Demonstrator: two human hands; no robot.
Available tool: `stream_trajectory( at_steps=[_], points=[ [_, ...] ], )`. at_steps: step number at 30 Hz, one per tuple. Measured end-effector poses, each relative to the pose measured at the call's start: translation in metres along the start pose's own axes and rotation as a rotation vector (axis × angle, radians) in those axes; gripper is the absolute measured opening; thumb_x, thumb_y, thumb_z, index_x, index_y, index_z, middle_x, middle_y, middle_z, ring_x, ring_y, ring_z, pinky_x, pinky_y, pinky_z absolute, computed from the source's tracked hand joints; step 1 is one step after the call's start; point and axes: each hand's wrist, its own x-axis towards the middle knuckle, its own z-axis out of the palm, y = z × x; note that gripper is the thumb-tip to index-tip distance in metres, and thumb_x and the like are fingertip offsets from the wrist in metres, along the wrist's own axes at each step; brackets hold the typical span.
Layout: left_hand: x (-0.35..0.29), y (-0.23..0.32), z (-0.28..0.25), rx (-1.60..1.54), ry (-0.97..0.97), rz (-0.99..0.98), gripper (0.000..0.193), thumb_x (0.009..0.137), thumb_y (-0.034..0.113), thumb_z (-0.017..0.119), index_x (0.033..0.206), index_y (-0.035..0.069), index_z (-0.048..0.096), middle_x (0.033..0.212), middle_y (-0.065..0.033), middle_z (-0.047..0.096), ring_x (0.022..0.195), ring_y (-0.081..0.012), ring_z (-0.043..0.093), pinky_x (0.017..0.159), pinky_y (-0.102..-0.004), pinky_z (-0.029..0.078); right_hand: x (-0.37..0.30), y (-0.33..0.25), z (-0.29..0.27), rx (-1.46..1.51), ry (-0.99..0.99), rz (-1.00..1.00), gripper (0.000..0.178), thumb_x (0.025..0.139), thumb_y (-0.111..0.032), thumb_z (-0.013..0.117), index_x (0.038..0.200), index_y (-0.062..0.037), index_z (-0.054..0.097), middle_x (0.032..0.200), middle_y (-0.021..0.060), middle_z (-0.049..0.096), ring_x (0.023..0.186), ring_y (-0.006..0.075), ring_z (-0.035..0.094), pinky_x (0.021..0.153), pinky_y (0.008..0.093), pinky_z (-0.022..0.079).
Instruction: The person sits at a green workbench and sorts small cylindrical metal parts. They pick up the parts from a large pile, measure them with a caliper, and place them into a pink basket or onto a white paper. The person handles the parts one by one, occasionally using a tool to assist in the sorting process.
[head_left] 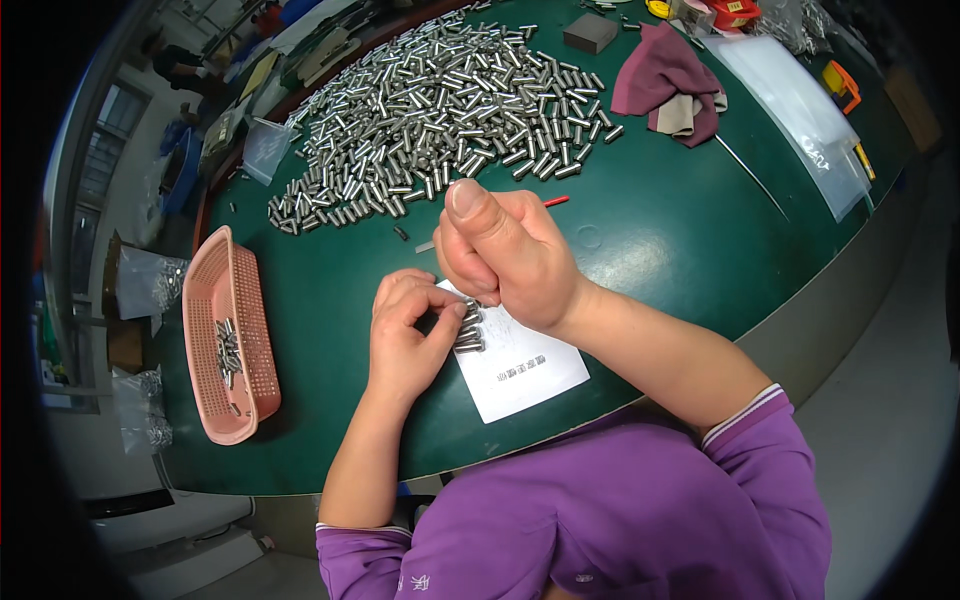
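Note:
My left hand (408, 328) is at the left edge of a white sheet of paper (515, 385), thumb and forefinger closed at the top of a short row of shiny metal pins (469, 340). Its other fingers curl on the green tabletop. Above the paper is my right hand (512, 250), raised and closed, with the thumb on top of curled fingers. Whatever the right hand may hold is hidden. Beyond both hands lies a wide heap of loose metal pins (430, 110).
A pink plastic basket (255, 350) with some pins stands at the left. Behind my right hand lies a red thin stick (556, 201). Farther right are a maroon cloth (655, 75), a thin metal rod (750, 175), clear plastic bags (800, 120) and a dark block (590, 34).

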Motion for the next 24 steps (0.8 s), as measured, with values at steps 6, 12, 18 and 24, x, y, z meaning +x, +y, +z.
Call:
stream_trajectory(
  at_steps=[6,12,18,24],
  points=[
    [-0.002,-0.001,0.001,-0.003,0.009,-0.025,0.01,0.073,0.005,0.076,0.076,0.006,0.067,0.08,-0.0052,0.063,0.102,-0.0277,0.06,0.088,-0.0392,0.046,-0.001,-0.003,0.004,-0.011,0.055,-0.001,0.063,0.106,-0.049,0.035,0.056,-0.0106,0.038,0.051,-0.0001,0.038,0.047,0.0075,0.034,0.044,0.0237,0.028],
    [-0.002,-0.001,0.002,-0.017,0.016,-0.048,0.009,0.074,0.005,0.076,0.076,0.007,0.067,0.076,-0.0041,0.062,0.104,-0.0276,0.06,0.089,-0.0398,0.045,0.0,-0.002,0.006,-0.024,0.103,-0.002,0.062,0.107,-0.049,0.033,0.057,-0.011,0.037,0.051,-0.0003,0.037,0.046,0.0074,0.034,0.044,0.0241,0.027],
    [-0.003,-0.001,0.002,-0.018,0.011,-0.051,0.009,0.074,0.005,0.076,0.076,0.007,0.067,0.076,-0.0039,0.062,0.104,-0.0278,0.06,0.089,-0.0397,0.044,-0.001,-0.005,0.008,-0.033,0.114,0.008,0.062,0.107,-0.049,0.033,0.058,-0.0109,0.037,0.051,-0.0004,0.037,0.046,0.0077,0.035,0.044,0.0243,0.027],
    [-0.002,0.0,0.003,-0.027,0.003,-0.03,0.01,0.074,0.005,0.076,0.076,0.006,0.067,0.077,-0.0042,0.062,0.103,-0.0279,0.06,0.089,-0.0397,0.043,0.002,0.002,0.013,-0.044,0.102,-0.02,0.062,0.107,-0.048,0.035,0.058,-0.01,0.038,0.051,-0.0009,0.038,0.047,0.0075,0.034,0.045,0.025,0.029]
  ],
)
